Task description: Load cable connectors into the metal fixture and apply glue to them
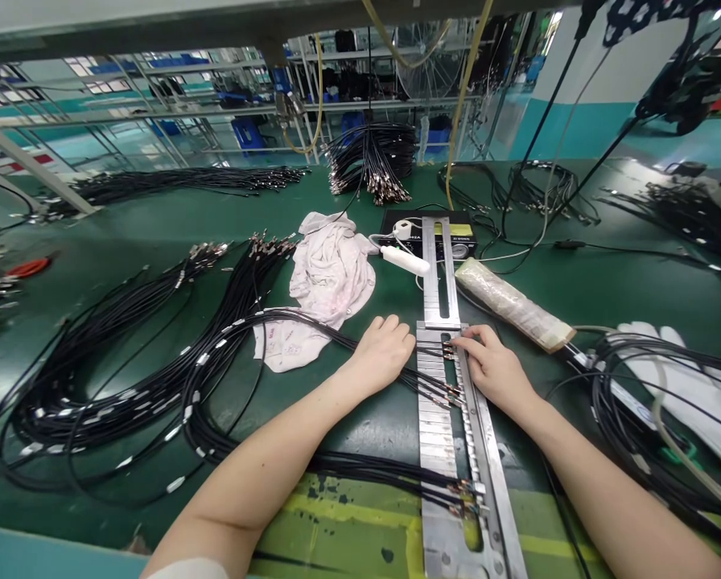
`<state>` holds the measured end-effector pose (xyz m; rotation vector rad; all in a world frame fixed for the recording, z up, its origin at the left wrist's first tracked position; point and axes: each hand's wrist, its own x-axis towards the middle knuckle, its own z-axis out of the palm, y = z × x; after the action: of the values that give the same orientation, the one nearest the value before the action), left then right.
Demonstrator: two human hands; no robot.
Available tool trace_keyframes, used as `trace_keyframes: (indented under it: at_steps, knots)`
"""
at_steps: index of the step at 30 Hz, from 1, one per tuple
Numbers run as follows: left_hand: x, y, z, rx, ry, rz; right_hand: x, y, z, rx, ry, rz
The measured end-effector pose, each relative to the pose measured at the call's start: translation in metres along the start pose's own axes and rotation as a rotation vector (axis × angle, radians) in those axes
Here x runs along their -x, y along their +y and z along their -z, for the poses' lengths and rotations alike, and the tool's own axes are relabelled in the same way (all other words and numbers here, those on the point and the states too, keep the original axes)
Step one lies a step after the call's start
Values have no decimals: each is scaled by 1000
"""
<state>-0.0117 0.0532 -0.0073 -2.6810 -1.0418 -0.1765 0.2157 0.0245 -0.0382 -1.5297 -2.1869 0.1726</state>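
Observation:
My left hand [383, 352] rests knuckles up on a bundle of black cables [312, 330], its fingers curled down over them just left of a long metal jig [451, 418]. On the jig's right side, my right hand [492, 366] pinches the metal connector ends [448, 351] of the cables where they lie across the slotted plate. More cable ends [466, 494] sit in the jig's slots nearer to me.
Large loops of black cable [113, 386] cover the green bench at left. A white cloth [333, 273], a white handheld tool [404, 259], a wrapped packet [513, 305], white gloves [692, 386] and further cable coils [372, 161] lie around. Shelving stands behind.

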Motion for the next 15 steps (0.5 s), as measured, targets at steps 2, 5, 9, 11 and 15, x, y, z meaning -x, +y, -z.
trace_keyframes:
  at_steps: [2, 5, 9, 11, 15]
  knots:
    - [-1, 0, 0, -2, 3, 16, 0, -2, 1, 19, -16, -3]
    - [-1, 0, 2, -5, -2, 14, 0, -3, 2, 49, -37, 0]
    - [-1, 1, 5, -9, -12, -6, -1, -2, 2, 70, -43, 4]
    - [0, 2, 6, -8, -12, -5, -1, -3, 2, 74, -39, 3]
    - [-1, 4, 6, 3, -30, -1, 0, -3, 2, 78, -33, 5]
